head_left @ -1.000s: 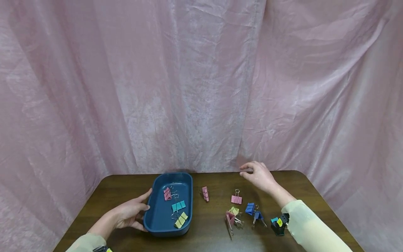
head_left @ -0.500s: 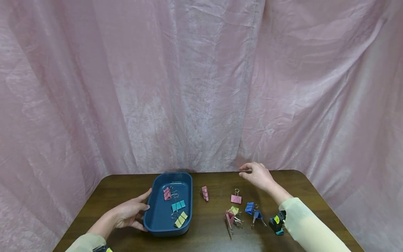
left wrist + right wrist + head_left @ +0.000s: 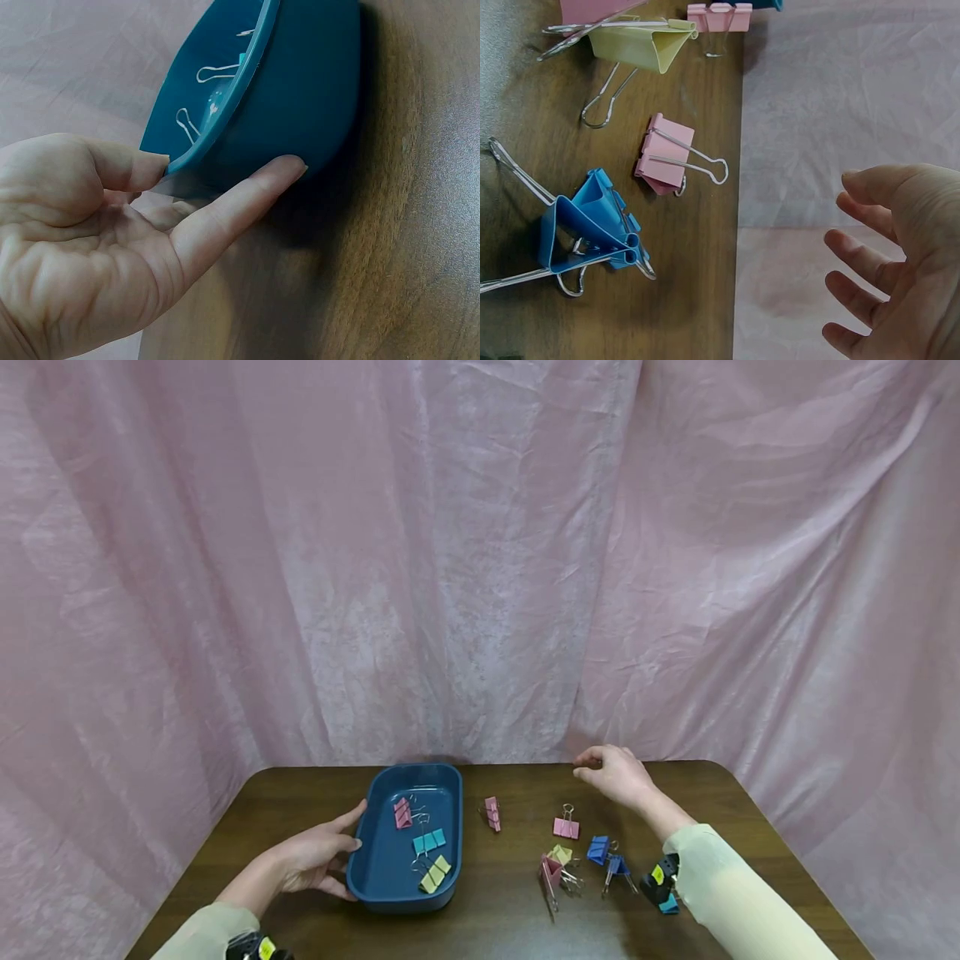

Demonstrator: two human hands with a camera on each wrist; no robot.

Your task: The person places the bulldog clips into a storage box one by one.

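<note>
Pale pink, velvety curtain [image 3: 480, 568] hangs behind a dark brown wood-grain table [image 3: 495, 935] with rounded far corners. To the left hand's [image 3: 315, 858] right, a deep blue, round-cornered oblong tray [image 3: 408, 906] reaches up to the far edge. That hand steadies it from outside, thumb at the rim, another finger straight along the wall. Inside lie a pink metal binder clip [image 3: 402, 813], a teal metal binder clip [image 3: 429, 842] and a yellow metal binder clip [image 3: 435, 875], all away from the left-hand wall.

Relaxed and released, the right hand [image 3: 613, 774] hangs at the far edge, fingers loosely bent, well apart from the tray. Between the hands, a small pink clip [image 3: 492, 814] sits just beside the tray; wood then runs rightward to a light pink clip [image 3: 566, 827], nearest the right fingers. Nearer the person, a pale yellow clip [image 3: 561, 855] and a darker pink clip [image 3: 551, 870] overlap. Two blue clips [image 3: 598, 850] bunch below the right hand, and a turquoise clip [image 3: 668, 905] shows partly behind the black wrist device [image 3: 660, 878]. Wood surface continues right of the right sleeve [image 3: 738, 889].
</note>
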